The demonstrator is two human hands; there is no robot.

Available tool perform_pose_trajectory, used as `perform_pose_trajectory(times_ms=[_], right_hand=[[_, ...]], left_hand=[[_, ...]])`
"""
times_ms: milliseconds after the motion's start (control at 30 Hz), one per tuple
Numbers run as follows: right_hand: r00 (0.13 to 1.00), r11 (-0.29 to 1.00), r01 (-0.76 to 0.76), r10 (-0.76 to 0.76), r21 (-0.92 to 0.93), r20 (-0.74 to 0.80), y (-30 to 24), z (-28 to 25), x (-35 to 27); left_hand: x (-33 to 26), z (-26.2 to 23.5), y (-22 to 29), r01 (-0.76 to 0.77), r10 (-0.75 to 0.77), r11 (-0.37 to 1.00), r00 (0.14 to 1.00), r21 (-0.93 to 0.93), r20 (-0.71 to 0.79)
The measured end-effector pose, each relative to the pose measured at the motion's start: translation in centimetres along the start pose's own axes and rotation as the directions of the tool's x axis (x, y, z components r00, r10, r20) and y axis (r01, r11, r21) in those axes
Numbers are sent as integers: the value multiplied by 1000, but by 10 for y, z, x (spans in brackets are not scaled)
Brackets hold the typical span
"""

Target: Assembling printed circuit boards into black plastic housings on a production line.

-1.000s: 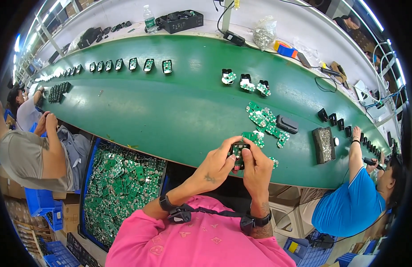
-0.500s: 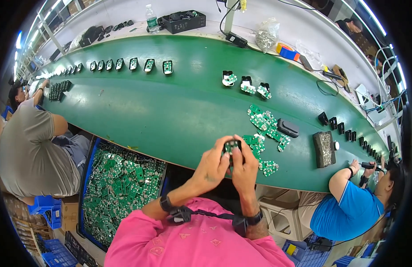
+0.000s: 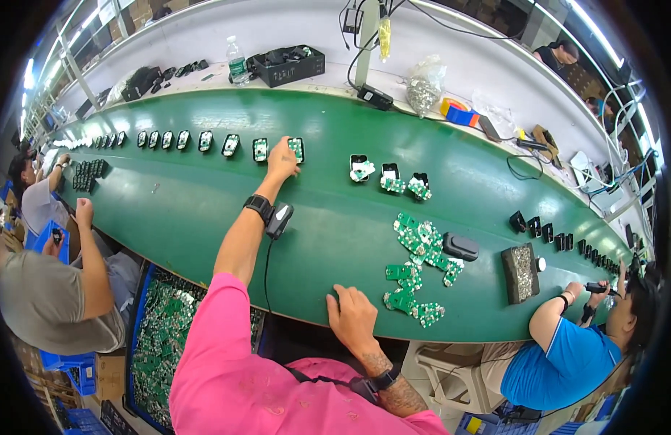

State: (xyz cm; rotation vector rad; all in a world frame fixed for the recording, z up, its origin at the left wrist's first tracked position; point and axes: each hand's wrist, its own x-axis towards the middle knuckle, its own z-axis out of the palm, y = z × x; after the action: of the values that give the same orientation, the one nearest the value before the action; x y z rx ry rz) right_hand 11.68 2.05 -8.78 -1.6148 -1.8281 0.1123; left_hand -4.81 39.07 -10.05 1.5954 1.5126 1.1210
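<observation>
My left hand (image 3: 280, 161) reaches to the far part of the green table (image 3: 205, 239). Its fingers and thumb grip a small black case with a green circuit board (image 3: 297, 148), at the right end of a row of similar cases. Just left of it lies another board-filled case (image 3: 260, 150). Near the table's front edge my right hand (image 3: 353, 317) rests with fingers apart and nothing in it. Loose green circuit boards (image 3: 422, 239) are scattered to its right. Three black cases (image 3: 390, 176) with boards overhanging them sit beyond the pile.
A black box-shaped device (image 3: 460, 246) and a speckled dark block (image 3: 520, 274) lie on the right. Co-workers sit on both sides. A blue-rimmed bin of boards (image 3: 161, 326) stands below the front edge. A bottle (image 3: 237, 61) and black tray (image 3: 288, 67) line the back shelf.
Both hands were together over a board-filled case near the front edge. My left hand has carried it forward to the row; my right hand has let go and lowered. The left co-worker has leaned back.
</observation>
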Motion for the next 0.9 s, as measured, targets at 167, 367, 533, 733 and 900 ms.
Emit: perform_pose_trajectory(times_ms=[167, 367, 533, 733, 900], right_hand=[[1000, 1000, -15, 15, 4, 11, 6, -2, 3], [999, 999, -31, 31, 31, 19, 7, -2, 9], [999, 997, -29, 31, 71, -30, 7, -2, 9], [998, 978, -60, 57, 199, 23, 9, -5, 7], [987, 955, -131, 152, 266, -60, 20, -40, 37]], left_hand=[[13, 3, 2, -55, 51, 983, 998, 177, 30], [-33, 13, 56, -586, 490, 756, 802, 293, 341], [-38, 61, 80, -556, 338, 789, 748, 262, 571], [-32, 75, 51, -555, 453, 814, 791, 171, 411], [-93, 41, 83, -576, 533, 817, 742, -21, 406]])
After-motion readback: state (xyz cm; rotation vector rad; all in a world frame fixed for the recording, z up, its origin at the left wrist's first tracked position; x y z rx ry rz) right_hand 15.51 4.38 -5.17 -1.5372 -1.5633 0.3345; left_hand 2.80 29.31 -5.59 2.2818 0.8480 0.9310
